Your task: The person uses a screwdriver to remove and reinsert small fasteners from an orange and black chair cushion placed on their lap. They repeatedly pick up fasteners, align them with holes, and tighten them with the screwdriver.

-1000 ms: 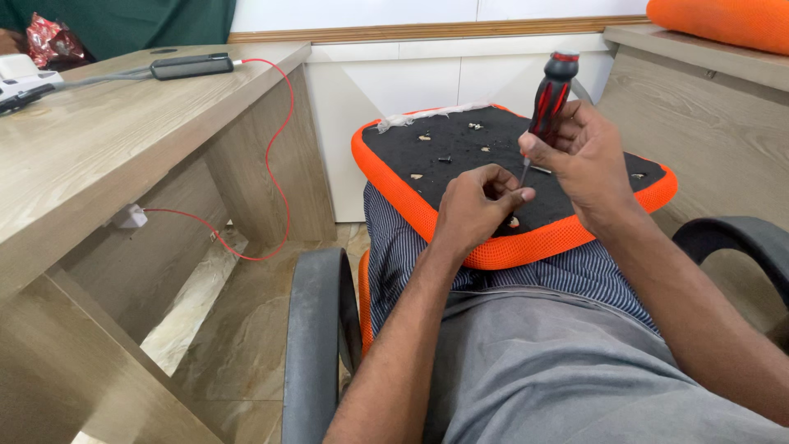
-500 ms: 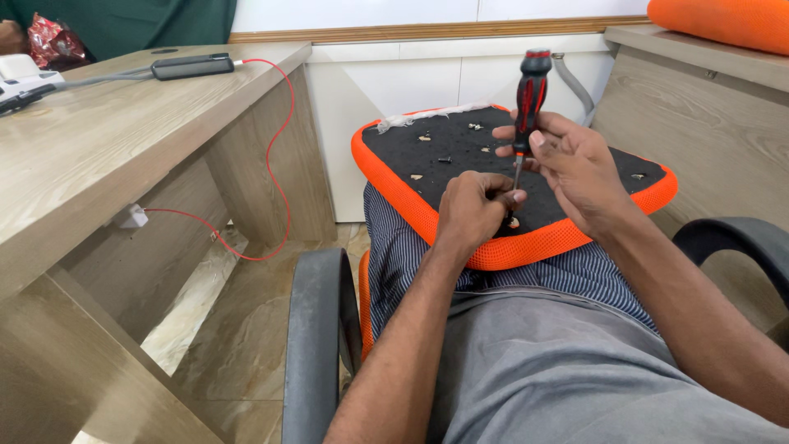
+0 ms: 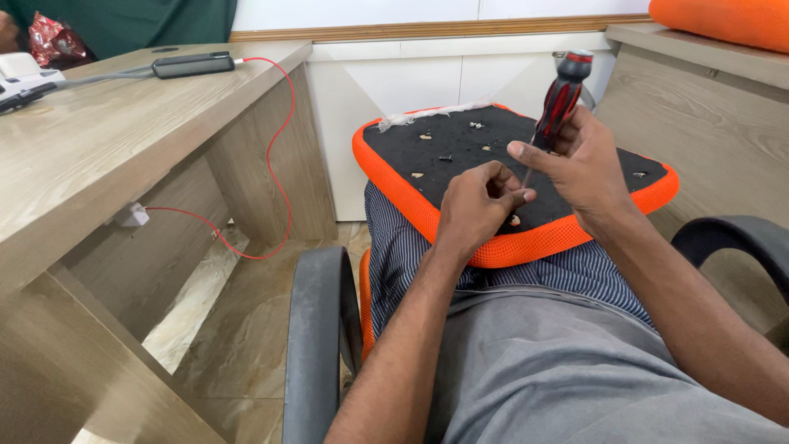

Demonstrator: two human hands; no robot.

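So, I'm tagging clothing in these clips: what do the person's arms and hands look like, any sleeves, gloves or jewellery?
Both forearms are bare up to the frame edge, with no sleeves in sight. The left hand and right hand wear no gloves, and no rings, watch or wristband show from this angle.

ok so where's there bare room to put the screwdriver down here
The wooden desk has a wide bare patch, between the black device with the red cable and its near edge. The black seat pad is crowded: small screws lie scattered over it, and the left hand and right hand with the screwdriver fill its near half.
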